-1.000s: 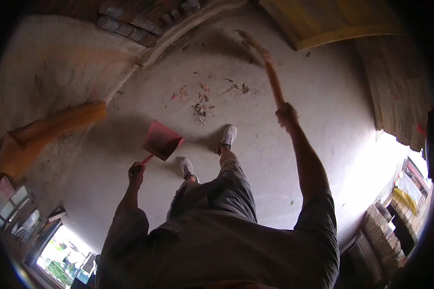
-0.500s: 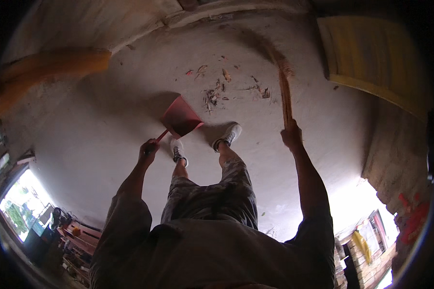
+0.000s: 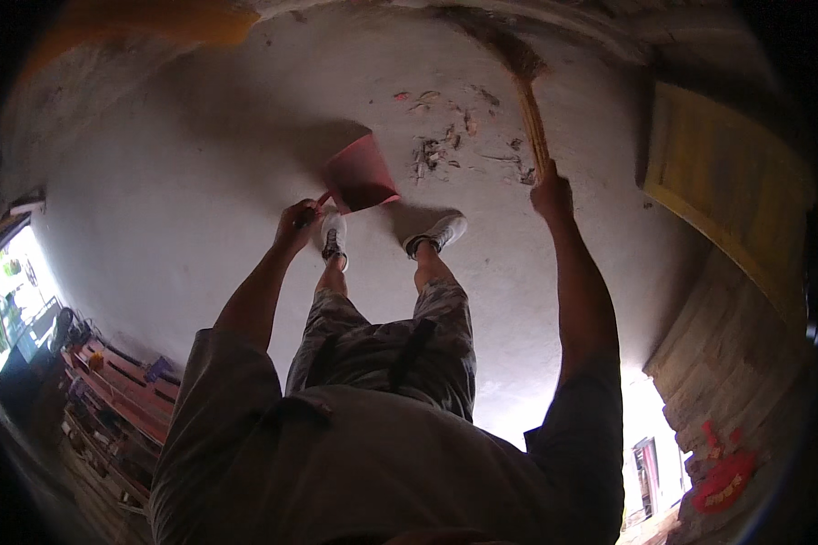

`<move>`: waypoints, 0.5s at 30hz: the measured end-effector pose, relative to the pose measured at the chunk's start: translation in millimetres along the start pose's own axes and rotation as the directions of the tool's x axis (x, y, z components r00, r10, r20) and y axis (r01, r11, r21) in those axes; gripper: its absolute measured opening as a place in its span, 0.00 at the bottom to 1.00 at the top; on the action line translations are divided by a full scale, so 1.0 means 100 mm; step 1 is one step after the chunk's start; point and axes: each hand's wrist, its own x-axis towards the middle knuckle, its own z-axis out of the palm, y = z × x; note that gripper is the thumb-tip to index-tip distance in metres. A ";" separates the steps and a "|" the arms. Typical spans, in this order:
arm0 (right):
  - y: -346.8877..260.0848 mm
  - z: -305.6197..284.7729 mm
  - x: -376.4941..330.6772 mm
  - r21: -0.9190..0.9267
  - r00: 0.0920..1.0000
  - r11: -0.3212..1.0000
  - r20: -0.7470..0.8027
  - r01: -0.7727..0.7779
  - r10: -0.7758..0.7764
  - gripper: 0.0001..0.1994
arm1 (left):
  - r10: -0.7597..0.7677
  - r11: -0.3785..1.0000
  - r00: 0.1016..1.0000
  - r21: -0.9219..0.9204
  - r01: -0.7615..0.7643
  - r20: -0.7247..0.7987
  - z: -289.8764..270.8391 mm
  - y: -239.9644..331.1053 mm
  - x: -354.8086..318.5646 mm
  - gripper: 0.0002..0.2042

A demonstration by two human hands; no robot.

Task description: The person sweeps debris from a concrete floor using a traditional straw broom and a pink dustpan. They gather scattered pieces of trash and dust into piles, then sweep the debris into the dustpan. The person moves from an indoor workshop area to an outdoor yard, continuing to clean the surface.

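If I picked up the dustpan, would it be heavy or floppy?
The dustpan is probably light: the left hand alone holds it by its handle. It's likely stiff, since its edges look straight, without sagging.

A rough wall (image 3: pixel 727 341) borders the pale floor (image 3: pixel 164 245) beside bright daylight (image 3: pixel 643 404).

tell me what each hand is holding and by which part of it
The left hand holds the red dustpan by its handle; the right hand holds the broom by its handle.
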 end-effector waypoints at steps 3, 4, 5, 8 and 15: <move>-0.12 -0.24 -0.71 -0.033 0.991 0.996 0.114 0.080 -0.076 0.31 | -0.020 0.996 1.000 0.081 0.022 -0.023 -0.08 0.02 -0.11 0.01; -0.09 -0.38 -0.92 0.026 0.987 0.991 0.093 0.131 -0.132 0.31 | -0.004 1.000 1.000 -0.019 0.004 -0.024 -0.08 0.01 -0.14 0.01; -0.06 -0.50 -1.07 0.083 0.981 0.981 0.071 0.177 -0.183 0.30 | 0.015 0.993 1.000 -0.120 -0.017 -0.021 -0.09 -0.02 -0.16 0.02; -0.40 -0.79 -1.38 0.072 0.976 0.978 0.089 0.194 -0.200 0.31 | -0.016 0.995 0.996 0.101 0.025 -0.082 -0.13 -0.24 -0.21 0.02; -0.50 -0.02 -0.72 -0.135 0.979 0.970 0.066 0.202 -0.194 0.30 | 0.077 0.995 0.997 0.068 -0.075 -0.026 -0.18 -0.02 -0.17 0.03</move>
